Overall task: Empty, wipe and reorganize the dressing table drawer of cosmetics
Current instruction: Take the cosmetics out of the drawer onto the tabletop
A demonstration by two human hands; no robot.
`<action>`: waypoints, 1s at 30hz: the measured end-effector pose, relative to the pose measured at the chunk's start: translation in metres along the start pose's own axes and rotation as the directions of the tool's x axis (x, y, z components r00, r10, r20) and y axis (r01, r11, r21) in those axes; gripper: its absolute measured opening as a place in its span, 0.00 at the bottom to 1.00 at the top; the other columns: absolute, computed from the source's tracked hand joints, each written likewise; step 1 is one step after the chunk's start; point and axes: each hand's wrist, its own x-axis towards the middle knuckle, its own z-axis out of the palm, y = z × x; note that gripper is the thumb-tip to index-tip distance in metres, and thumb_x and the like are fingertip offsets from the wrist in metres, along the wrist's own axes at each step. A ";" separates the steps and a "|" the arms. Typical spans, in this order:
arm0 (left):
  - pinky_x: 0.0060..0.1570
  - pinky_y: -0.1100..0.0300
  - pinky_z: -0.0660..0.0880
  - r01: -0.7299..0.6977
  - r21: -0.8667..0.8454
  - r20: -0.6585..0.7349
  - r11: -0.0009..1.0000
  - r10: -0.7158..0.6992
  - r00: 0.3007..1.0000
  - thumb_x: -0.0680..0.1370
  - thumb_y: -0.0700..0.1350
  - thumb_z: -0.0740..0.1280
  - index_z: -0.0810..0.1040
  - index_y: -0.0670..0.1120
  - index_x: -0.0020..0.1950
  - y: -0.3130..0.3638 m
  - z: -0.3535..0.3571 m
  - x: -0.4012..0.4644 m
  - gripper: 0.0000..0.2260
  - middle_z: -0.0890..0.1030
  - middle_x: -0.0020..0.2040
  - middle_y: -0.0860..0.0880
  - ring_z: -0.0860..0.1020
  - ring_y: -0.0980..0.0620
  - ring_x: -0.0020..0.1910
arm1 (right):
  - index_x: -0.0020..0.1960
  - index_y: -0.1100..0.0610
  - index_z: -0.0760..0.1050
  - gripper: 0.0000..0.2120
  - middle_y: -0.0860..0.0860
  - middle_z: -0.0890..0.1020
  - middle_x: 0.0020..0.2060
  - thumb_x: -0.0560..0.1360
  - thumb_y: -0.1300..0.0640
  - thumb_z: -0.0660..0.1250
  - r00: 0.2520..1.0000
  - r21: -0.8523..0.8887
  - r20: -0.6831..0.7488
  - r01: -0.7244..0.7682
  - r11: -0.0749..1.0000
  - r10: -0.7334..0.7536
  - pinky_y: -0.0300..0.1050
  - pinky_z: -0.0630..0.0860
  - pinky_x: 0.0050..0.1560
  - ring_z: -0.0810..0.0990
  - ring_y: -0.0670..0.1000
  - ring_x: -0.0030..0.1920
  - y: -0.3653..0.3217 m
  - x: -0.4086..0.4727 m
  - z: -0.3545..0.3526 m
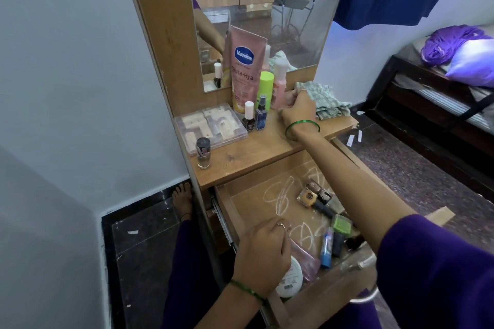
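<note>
The emptying step looks to be in hand: the drawer (230,211) stands pulled out below the shelf (267,149), and part of its contents is already up on that shelf. At the shelf's back edge stand the Vaseline tube (244,67), a green-capped bottle (266,88) and a pink bottle (280,83); a clear plastic box (211,125) sits at the left edge, with a small nail polish bottle (203,153) near the front left corner.

The right hand (298,109) reaches to the back right of the shelf, fingers curled around something pale and pinkish just beside the checked cloth (324,100); what it holds cannot be made out. The left hand (263,254) is down in the drawer near its front edge, fingers bent over a white round tub (290,279) and a pink pouch (307,259); whether it has actually gripped either cannot be told.

Still in the drawer along its right side lie several nail polishes (315,195), a green compact (341,223) and a blue lip balm (326,248). The next move likely calls for lifting these out to the shelf before the cloth can wipe the chalk-scribbled drawer floor
</note>
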 end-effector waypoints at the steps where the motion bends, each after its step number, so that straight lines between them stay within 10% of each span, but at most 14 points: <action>1: 0.36 0.72 0.70 0.004 0.005 0.005 1.000 -0.004 1.000 0.73 0.44 0.61 0.79 0.49 0.43 0.000 0.000 0.000 0.08 0.80 0.39 0.57 0.77 0.61 0.36 | 0.43 0.57 0.67 0.13 0.51 0.74 0.41 0.68 0.69 0.68 1.000 -0.004 0.013 0.016 1.000 -0.016 0.35 0.66 0.42 0.72 0.49 0.42 0.002 -0.005 -0.010; 8: 0.37 0.64 0.74 -0.019 0.142 0.133 0.990 0.000 0.991 0.72 0.48 0.63 0.79 0.50 0.41 0.003 -0.001 0.002 0.06 0.80 0.40 0.56 0.77 0.57 0.37 | 0.41 0.55 0.72 0.10 0.49 0.78 0.38 0.69 0.64 0.72 0.966 -0.041 0.257 0.030 0.999 -0.018 0.36 0.75 0.42 0.78 0.48 0.39 0.037 -0.075 -0.097; 14: 0.48 0.61 0.67 -0.023 0.251 0.218 0.968 -0.033 0.975 0.75 0.51 0.58 0.76 0.51 0.48 0.005 0.002 0.004 0.09 0.77 0.49 0.55 0.74 0.56 0.48 | 0.52 0.57 0.76 0.08 0.52 0.81 0.48 0.73 0.60 0.68 0.637 -0.414 0.762 0.339 0.845 0.118 0.46 0.76 0.55 0.80 0.51 0.50 0.061 -0.143 -0.132; 22: 0.52 0.58 0.68 -0.047 0.347 0.388 0.937 -0.098 0.916 0.78 0.44 0.57 0.77 0.53 0.59 0.009 -0.001 0.012 0.14 0.77 0.60 0.55 0.76 0.53 0.55 | 0.65 0.57 0.69 0.21 0.54 0.76 0.59 0.73 0.64 0.66 0.453 -0.538 0.839 0.603 0.589 0.302 0.43 0.74 0.57 0.75 0.54 0.59 0.067 -0.162 -0.116; 30: 0.48 0.54 0.77 -0.127 0.301 0.735 0.945 -0.146 0.662 0.73 0.36 0.67 0.79 0.42 0.51 -0.006 -0.001 0.049 0.08 0.79 0.52 0.43 0.79 0.45 0.49 | 0.61 0.58 0.73 0.18 0.54 0.76 0.59 0.72 0.62 0.69 0.439 -0.511 0.859 0.692 0.510 0.265 0.47 0.74 0.58 0.75 0.56 0.58 0.077 -0.163 -0.101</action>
